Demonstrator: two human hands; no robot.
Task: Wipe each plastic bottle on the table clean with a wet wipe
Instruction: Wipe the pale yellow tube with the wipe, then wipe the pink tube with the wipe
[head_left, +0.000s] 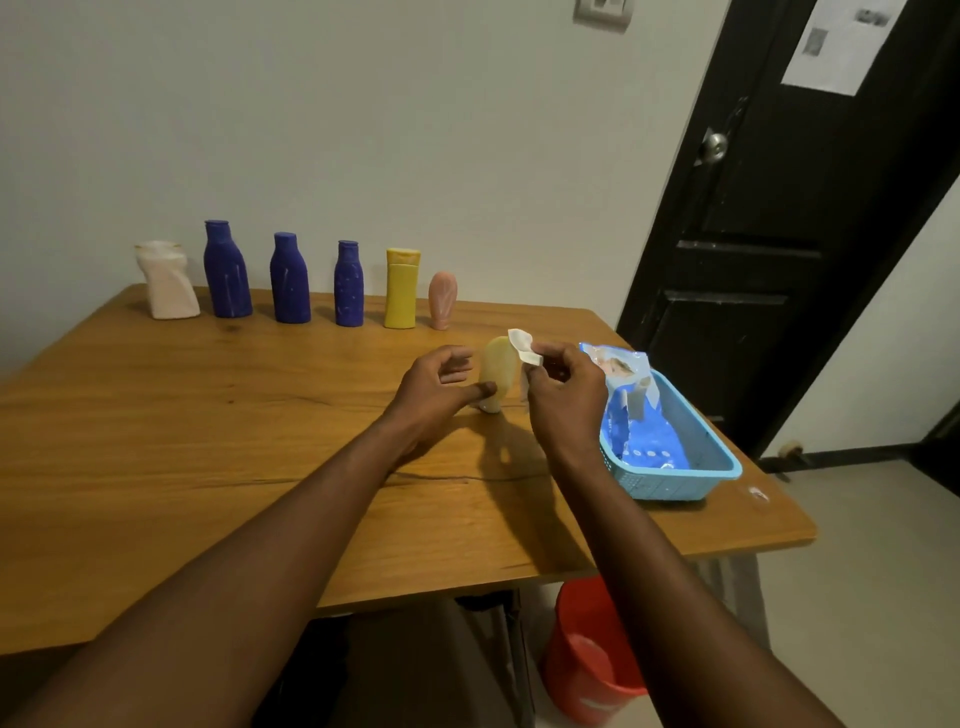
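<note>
While my right hand (566, 395) pinches a crumpled white wet wipe (522, 348), my left hand (436, 389) sits loosely curled, gripping nothing, its thumb touching the smooth, rounded pale-yellow bottle (498, 364). The bottle stands on the wood-grain table (208, 415), at nine o'clock from the slotted blue basket (675, 483).

Right hand (566, 396) pinches a wet wipe (522, 345) beside the pale bottle (497, 370).
</note>
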